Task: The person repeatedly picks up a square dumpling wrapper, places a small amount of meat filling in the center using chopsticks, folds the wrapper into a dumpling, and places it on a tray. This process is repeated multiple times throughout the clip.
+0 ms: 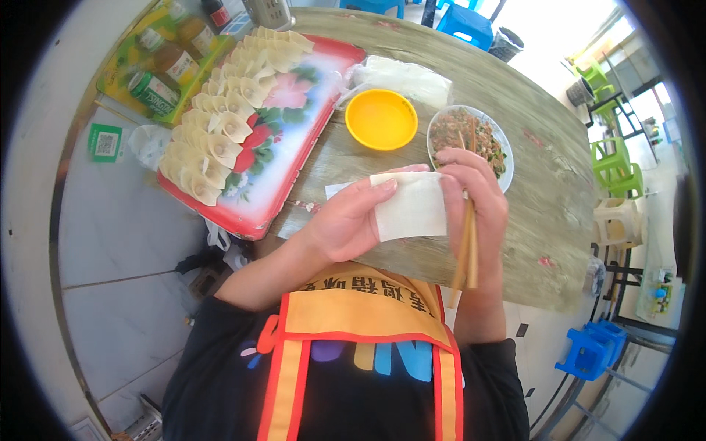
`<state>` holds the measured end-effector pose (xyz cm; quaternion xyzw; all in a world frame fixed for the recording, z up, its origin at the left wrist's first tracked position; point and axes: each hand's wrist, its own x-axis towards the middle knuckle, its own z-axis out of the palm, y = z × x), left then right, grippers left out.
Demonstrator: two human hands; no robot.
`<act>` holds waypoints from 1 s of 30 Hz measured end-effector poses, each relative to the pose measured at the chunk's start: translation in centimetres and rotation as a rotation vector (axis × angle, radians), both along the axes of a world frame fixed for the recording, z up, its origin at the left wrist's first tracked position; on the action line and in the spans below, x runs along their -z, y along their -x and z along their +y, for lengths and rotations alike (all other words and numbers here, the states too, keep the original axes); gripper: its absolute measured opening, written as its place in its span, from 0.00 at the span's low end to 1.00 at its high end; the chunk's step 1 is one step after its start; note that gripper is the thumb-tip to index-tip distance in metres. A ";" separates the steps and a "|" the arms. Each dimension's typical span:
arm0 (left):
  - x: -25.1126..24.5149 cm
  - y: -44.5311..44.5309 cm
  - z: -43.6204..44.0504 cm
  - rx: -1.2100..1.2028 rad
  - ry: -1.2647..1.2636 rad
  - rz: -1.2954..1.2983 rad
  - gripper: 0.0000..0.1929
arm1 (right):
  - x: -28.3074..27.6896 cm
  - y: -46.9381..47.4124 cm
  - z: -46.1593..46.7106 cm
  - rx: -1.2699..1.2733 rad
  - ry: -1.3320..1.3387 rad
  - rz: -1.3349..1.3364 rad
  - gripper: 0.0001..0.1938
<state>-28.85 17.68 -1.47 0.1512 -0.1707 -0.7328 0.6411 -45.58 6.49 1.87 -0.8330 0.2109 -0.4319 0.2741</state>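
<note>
A square dough wrapper lies across my left hand, pinched under the thumb. My right hand holds a pair of wooden chopsticks, their thick ends pointing down towards me; its fingers are at the wrapper's right edge. Just beyond that hand stands a white plate of minced filling with green bits, partly hidden by the fingers. To the left, a red-rimmed floral enamel tray carries rows of folded wontons along its far left side.
A yellow bowl sits between tray and plate. Behind it lies a plastic-wrapped white stack. Bottles and a green can stand in a yellow carton by the wall. Blue stools and green chairs stand around the wooden table.
</note>
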 end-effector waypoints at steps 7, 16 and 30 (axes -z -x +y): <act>0.3 1.2 -0.8 -0.038 -0.235 0.045 0.26 | -2.8 7.1 -1.6 0.120 -0.131 -0.050 0.21; 0.8 3.5 -2.3 -0.052 -0.439 -0.078 0.24 | -0.4 9.3 -3.3 0.135 -0.232 0.203 0.06; 1.4 4.3 -3.7 -0.123 -0.500 -0.158 0.20 | 1.9 8.1 -4.3 0.111 -0.330 0.018 0.08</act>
